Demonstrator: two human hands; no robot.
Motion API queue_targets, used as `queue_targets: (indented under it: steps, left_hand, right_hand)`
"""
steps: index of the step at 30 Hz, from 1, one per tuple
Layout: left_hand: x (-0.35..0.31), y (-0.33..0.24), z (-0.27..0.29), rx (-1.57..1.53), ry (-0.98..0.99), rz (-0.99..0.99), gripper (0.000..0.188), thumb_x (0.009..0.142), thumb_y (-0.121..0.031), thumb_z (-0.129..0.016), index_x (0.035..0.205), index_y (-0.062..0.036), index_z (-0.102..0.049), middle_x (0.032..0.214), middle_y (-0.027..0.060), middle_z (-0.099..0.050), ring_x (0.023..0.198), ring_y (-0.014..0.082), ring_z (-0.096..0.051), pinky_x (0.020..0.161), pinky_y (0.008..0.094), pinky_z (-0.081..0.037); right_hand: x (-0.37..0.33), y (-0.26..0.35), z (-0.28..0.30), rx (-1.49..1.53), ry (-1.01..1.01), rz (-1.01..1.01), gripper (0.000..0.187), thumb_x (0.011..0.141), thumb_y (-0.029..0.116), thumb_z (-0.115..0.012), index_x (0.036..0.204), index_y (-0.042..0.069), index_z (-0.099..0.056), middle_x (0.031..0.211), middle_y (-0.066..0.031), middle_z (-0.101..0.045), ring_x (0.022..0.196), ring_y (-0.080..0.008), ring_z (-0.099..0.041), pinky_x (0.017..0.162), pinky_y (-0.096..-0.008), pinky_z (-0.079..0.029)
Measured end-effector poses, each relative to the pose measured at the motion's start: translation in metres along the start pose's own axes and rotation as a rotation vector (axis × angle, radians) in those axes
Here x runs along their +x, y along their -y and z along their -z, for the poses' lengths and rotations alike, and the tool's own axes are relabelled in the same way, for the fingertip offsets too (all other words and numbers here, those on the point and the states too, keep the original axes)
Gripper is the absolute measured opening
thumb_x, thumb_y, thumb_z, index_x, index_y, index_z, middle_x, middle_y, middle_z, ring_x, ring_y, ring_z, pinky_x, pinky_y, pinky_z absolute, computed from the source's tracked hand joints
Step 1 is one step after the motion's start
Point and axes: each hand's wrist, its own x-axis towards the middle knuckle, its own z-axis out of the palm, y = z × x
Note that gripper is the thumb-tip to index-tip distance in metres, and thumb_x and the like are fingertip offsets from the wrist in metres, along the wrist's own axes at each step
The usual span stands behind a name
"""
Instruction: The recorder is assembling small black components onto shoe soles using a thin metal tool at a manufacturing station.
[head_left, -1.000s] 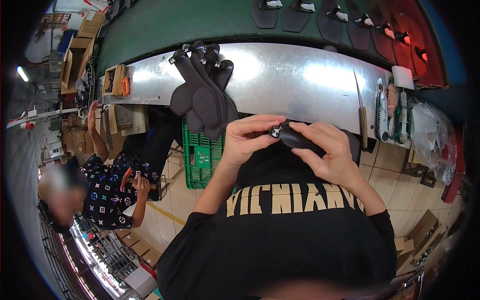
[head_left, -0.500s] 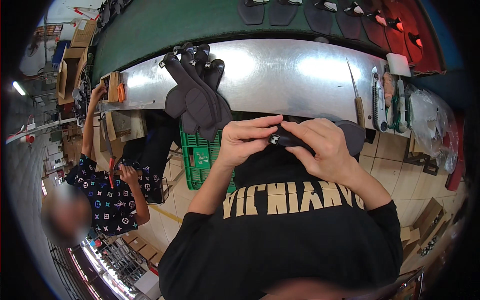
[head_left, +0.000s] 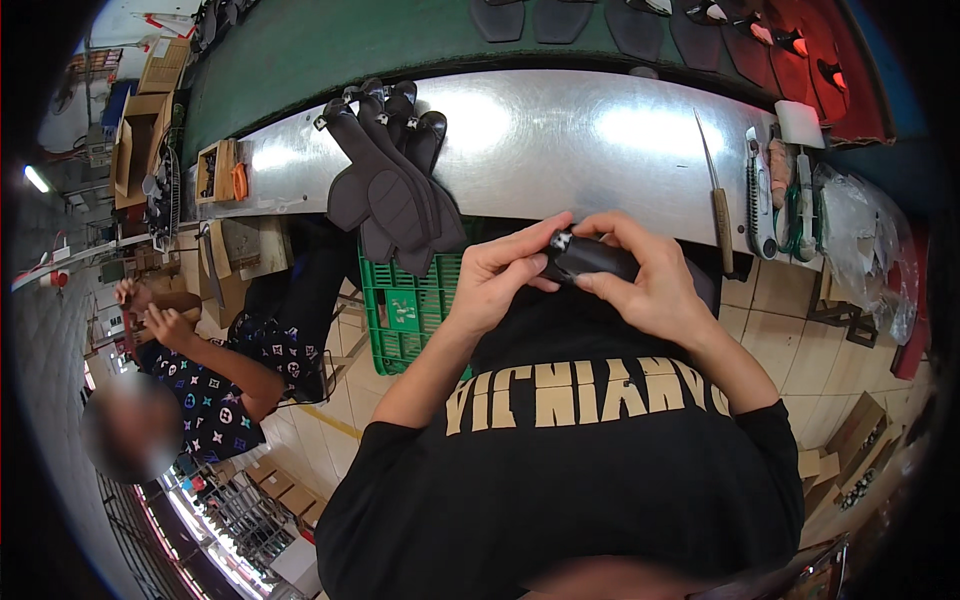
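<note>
A dark shoe sole with a glossy black heel [head_left: 605, 260] is held in front of my chest, just off the bench edge. My right hand [head_left: 655, 280] wraps its fingers and thumb around the heel part; the rest of the sole is mostly hidden behind that hand. My left hand [head_left: 500, 275] closes on the heel's end, fingers and thumb pressed against it by a small shiny whitish patch. Several similar dark grey shoe soles [head_left: 400, 205] with black heels lie piled on the metal bench [head_left: 560, 140], partly overhanging its near edge.
Right of the bench lie a brown-handled knife [head_left: 720, 205], a utility cutter [head_left: 760, 215] and a clear plastic bag [head_left: 870, 250]. A green crate [head_left: 400, 340] stands below the pile. More soles [head_left: 565, 18] rest on a green belt [head_left: 330, 50]. A co-worker [head_left: 220, 390] sits at left.
The heel has turned and tilted up in my hands, and my left fingers now close on its end. The co-worker's hand has left the small wooden box, drawing back toward their body.
</note>
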Motion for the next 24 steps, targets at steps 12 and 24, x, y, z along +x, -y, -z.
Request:
queue_targets:
  steps: [12,24]
  left_hand:
    - [0.003,0.000,-0.009,-0.049,-0.075,0.040,0.042,0.085,0.011,-0.056,0.124,-0.0030,-0.064,0.130,0.0122,-0.061,0.099,0.0127,-0.066,0.072,0.0240,-0.059]
    - [0.008,0.005,-0.008,-0.021,-0.167,0.005,0.038,0.082,0.012,-0.058,0.117,-0.0004,-0.068,0.120,0.0118,-0.067,0.090,0.0109,-0.067,0.068,0.0218,-0.058]
  right_hand:
    - [0.005,-0.003,0.005,-0.367,0.072,0.233,0.020,0.071,0.010,-0.077,0.089,0.008,-0.069,0.080,-0.0078,-0.060,0.074,-0.0274,-0.061,0.064,-0.0372,-0.046]
    - [0.005,-0.010,0.001,-0.401,0.079,0.293,0.028,0.067,0.012,-0.080,0.090,0.011,-0.064,0.080,-0.0063,-0.054,0.074,-0.0271,-0.058,0.064,-0.0388,-0.044]
